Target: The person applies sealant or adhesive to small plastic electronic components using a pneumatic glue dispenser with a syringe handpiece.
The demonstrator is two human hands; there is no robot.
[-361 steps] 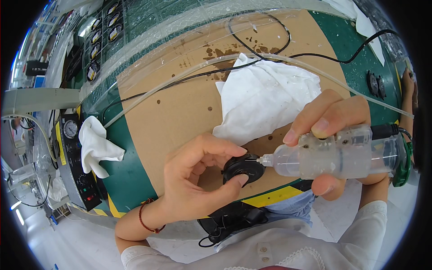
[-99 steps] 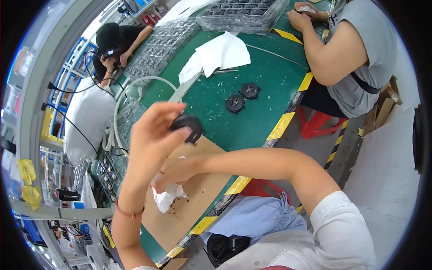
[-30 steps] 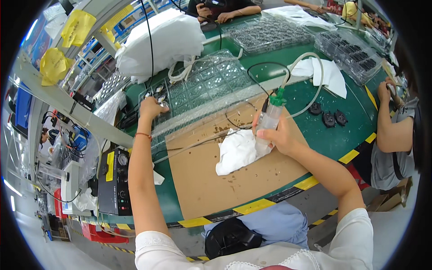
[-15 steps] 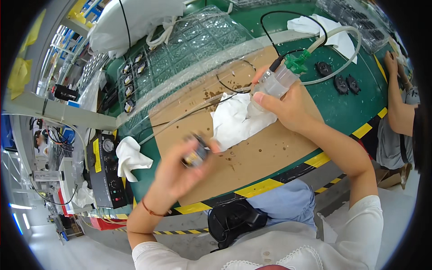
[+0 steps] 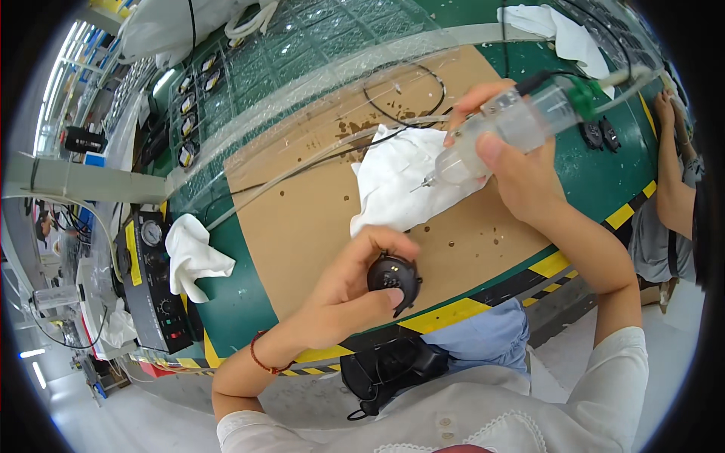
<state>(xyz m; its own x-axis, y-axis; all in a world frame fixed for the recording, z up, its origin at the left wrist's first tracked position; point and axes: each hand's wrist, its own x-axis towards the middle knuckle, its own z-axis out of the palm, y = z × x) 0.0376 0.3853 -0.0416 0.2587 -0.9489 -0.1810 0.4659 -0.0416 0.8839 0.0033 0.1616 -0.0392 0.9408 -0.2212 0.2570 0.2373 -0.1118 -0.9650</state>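
My left hand (image 5: pixel 351 283) grips a small round black housing (image 5: pixel 393 276) by its edges between thumb and fingers, just above the near part of a brown cardboard sheet (image 5: pixel 291 241). Its face, with a few tiny metal dots, is turned up. In my right hand (image 5: pixel 521 170) is a clear dispensing syringe (image 5: pixel 521 121), tilted so that its thin metal needle (image 5: pixel 421 186) points left and down over a crumpled white cloth (image 5: pixel 381 177). A green cap (image 5: pixel 583 98) with a hose closes the syringe's upper end. Needle and housing are apart.
A black controller box (image 5: pixel 156 283) with a gauge stands at left beside another white cloth (image 5: pixel 192 257). Clear plastic trays (image 5: pixel 325 45) lie at the back, several small parts in them. More black housings (image 5: pixel 593 134) rest at right, near a co-worker's arm (image 5: pixel 672 189).
My left hand has moved right and turned the housing, so its black face now shows. The syringe has swung to the right and tipped flatter, baring the needle. The view has shifted.
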